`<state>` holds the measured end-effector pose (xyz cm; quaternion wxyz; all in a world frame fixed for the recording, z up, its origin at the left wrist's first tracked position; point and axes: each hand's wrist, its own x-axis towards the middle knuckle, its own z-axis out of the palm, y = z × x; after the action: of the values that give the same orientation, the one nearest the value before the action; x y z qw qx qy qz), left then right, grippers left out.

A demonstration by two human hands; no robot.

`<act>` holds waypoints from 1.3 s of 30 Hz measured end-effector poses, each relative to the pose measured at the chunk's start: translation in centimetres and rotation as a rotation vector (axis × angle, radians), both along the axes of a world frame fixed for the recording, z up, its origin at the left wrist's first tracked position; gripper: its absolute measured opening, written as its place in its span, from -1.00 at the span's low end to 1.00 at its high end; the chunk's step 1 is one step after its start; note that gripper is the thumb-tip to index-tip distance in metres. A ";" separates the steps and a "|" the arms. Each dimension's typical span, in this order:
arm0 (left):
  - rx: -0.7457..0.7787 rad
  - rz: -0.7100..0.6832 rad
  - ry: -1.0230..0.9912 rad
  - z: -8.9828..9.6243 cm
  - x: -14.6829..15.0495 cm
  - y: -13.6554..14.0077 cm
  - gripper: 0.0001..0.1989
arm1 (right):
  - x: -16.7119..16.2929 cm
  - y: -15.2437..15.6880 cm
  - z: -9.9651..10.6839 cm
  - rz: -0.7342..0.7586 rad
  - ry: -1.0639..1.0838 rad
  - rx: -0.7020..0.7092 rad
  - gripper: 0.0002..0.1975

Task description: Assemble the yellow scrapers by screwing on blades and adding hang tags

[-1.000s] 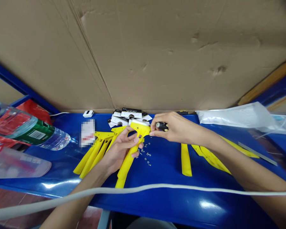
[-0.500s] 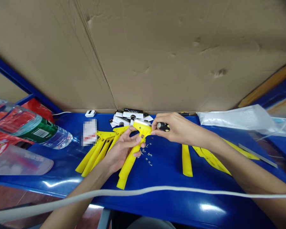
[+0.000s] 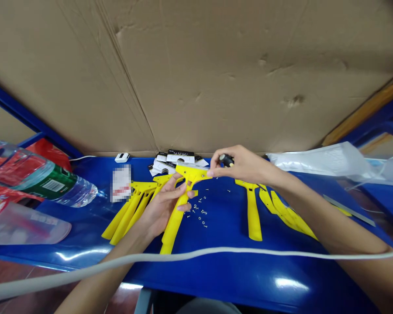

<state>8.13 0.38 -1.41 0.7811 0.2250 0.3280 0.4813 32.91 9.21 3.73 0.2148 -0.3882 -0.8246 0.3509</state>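
Yellow T-shaped tool (image 3: pixel 173 224) gripped by the left hand (image 3: pixel 162 207)

The left fingers wrap its neck, handle slanting toward the body above the blue table (image 3: pixel 216 235). The right hand (image 3: pixel 240 165), wrist arched, curls around a dark-handled driver (image 3: pixel 227 160), fingertips at the head's right end. Since half a second ago, the head has turned broader to view and the right hand has risen, uncovering another yellow tool's (image 3: pixel 254 213) top.

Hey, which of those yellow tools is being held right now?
The yellow tool whose handle the left hand grips, with the right hand at its head. The others in sight lie on the blue table.
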 end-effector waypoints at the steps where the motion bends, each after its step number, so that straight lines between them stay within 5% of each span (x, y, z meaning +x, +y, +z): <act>1: -0.012 0.036 -0.017 0.0 0.0 0.0 -0.60 | 0.4 0.3 0.1 -0.013 0.029 0.021 -0.62; 4: -0.015 0.147 -0.061 0.1 -0.2 0.1 -0.59 | 1.7 1.4 0.1 -0.075 -0.002 0.106 -0.66; 7: 0.027 0.181 -0.081 0.2 -0.4 0.2 -0.58 | 2.9 2.8 -1.3 -0.006 -0.264 0.132 -0.77; 10: 0.051 0.177 -0.067 0.4 -0.5 0.1 -0.58 | 3.5 4.0 -3.2 0.199 -0.481 -0.019 -0.77; 14: 0.037 0.170 -0.055 0.4 -0.4 0.0 -0.58 | 3.3 4.7 -4.8 0.344 -0.508 -0.110 -0.84; 20: 0.017 0.190 -0.082 0.6 -0.3 0.0 -0.55 | 2.8 4.3 -4.9 0.287 -0.599 -0.029 -0.86; 25: -0.026 0.159 0.004 0.5 -0.2 0.3 -0.53 | 2.5 2.7 -2.4 0.251 -0.407 0.081 -0.85; 30: -0.041 0.023 0.097 -0.4 0.4 0.3 -0.59 | 0.8 -0.4 0.2 0.156 -0.039 0.343 -0.83; 39: -0.011 -0.159 0.142 -0.6 1.2 -0.5 -0.53 | -1.4 -1.4 -2.3 0.247 -0.023 0.400 -0.89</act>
<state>9.31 -0.14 -2.00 0.7929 0.2795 0.3660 0.3990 31.53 7.79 1.41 0.2336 -0.2380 -0.9214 0.1996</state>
